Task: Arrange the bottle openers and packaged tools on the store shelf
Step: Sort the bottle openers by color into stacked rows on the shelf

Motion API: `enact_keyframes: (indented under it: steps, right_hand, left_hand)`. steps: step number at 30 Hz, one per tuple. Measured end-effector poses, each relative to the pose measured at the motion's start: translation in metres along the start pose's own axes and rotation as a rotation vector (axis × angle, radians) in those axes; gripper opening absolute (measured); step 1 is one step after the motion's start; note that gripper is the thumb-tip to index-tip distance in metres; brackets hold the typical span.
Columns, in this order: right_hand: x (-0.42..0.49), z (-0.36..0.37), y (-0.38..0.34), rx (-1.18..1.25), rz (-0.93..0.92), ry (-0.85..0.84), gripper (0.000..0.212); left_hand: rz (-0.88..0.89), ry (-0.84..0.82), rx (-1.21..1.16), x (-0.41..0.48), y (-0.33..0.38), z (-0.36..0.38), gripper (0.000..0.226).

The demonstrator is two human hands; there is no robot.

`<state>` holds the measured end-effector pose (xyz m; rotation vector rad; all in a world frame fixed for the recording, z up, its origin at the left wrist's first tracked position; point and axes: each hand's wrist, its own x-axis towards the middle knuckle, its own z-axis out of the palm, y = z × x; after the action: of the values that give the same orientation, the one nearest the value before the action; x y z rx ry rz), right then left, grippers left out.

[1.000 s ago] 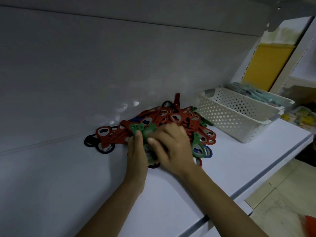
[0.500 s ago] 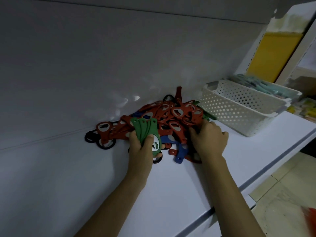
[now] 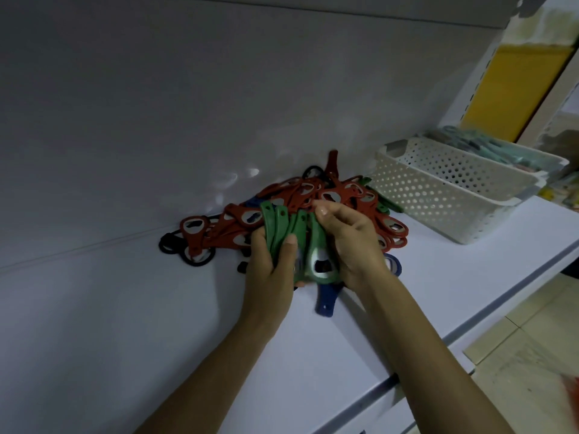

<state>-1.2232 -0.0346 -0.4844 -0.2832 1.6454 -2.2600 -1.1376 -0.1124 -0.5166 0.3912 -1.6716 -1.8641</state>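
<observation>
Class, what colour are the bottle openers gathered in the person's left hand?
Green: the bottle openers in the left hand show best in the head view.

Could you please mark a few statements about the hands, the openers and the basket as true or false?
1. The left hand grips a fan of green openers. True.
2. The white basket stands left of the red opener pile. False: it stands to the pile's right.
3. A blue opener lies on the shelf below the hands. True.
4. The right hand rests empty on the shelf. False: it holds one green opener against the fan.
</observation>
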Motion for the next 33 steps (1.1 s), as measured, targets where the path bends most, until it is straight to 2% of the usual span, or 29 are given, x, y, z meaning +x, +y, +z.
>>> enact_keyframes:
  steps: [3, 6, 7, 8, 10, 12, 13, 16, 18, 20, 22, 24, 26, 29, 31, 33]
  right_hand:
    - [-0.003, 0.016, 0.007, 0.073, -0.060, -0.035, 0.014]
    - [-0.003, 0.019, 0.012, 0.143, -0.034, -0.010, 0.010]
    - [-0.003, 0.019, 0.012, 0.181, 0.002, -0.031, 0.016]
    - [-0.003, 0.018, 0.014, 0.187, 0.024, -0.070, 0.031]
    - [-0.003, 0.016, 0.017, 0.053, -0.013, -0.173, 0.066]
    - [-0.007, 0.017, 0.016, -0.078, -0.054, -0.264, 0.084]
    - [-0.009, 0.019, 0.013, -0.126, -0.071, -0.297, 0.077]
    - [-0.015, 0.031, 0.000, -0.297, -0.145, -0.317, 0.033]
    - [-0.020, 0.040, -0.006, -0.412, -0.212, -0.278, 0.034]
    - [-0.029, 0.048, -0.007, -0.423, -0.279, -0.226, 0.035]
    - [-0.041, 0.056, -0.010, -0.334, -0.289, -0.170, 0.028]
    - [-0.053, 0.068, -0.012, -0.166, -0.241, -0.141, 0.021]
    - [-0.063, 0.086, -0.010, -0.044, -0.187, -0.183, 0.019]
    - [-0.084, 0.126, 0.007, -0.010, -0.153, -0.305, 0.013]
    - [-0.099, 0.153, 0.019, -0.008, -0.140, -0.367, 0.008]
    - [-0.109, 0.176, 0.028, 0.012, -0.118, -0.393, 0.010]
  left_hand:
    - [0.080, -0.052, 0.066, -0.003, 0.002, 0.001, 0.038]
    - [0.124, -0.042, 0.154, 0.000, -0.002, -0.001, 0.053]
    - [0.137, -0.046, 0.183, 0.001, -0.003, -0.002, 0.052]
    - [0.152, -0.054, 0.211, 0.001, -0.003, -0.002, 0.050]
    - [0.198, -0.060, 0.289, 0.001, -0.004, -0.001, 0.047]
    - [0.266, -0.017, 0.381, -0.001, -0.004, 0.000, 0.048]
    - [0.287, 0.002, 0.405, -0.002, -0.004, 0.000, 0.049]
    - [0.331, 0.062, 0.441, -0.001, -0.007, -0.002, 0.049]
    - [0.337, 0.053, 0.427, 0.000, -0.007, -0.003, 0.048]
    - [0.240, -0.028, 0.249, -0.003, -0.001, -0.004, 0.041]
    - [0.042, -0.075, -0.074, -0.012, 0.018, -0.011, 0.027]
    - [-0.155, 0.044, -0.435, -0.017, 0.032, -0.029, 0.031]
    - [-0.292, 0.181, -0.770, -0.018, 0.039, -0.053, 0.038]
    - [-0.336, 0.232, -1.083, -0.030, 0.056, -0.082, 0.055]
    - [-0.317, 0.224, -1.223, -0.037, 0.069, -0.099, 0.048]
    - [-0.284, 0.249, -1.224, -0.040, 0.075, -0.121, 0.037]
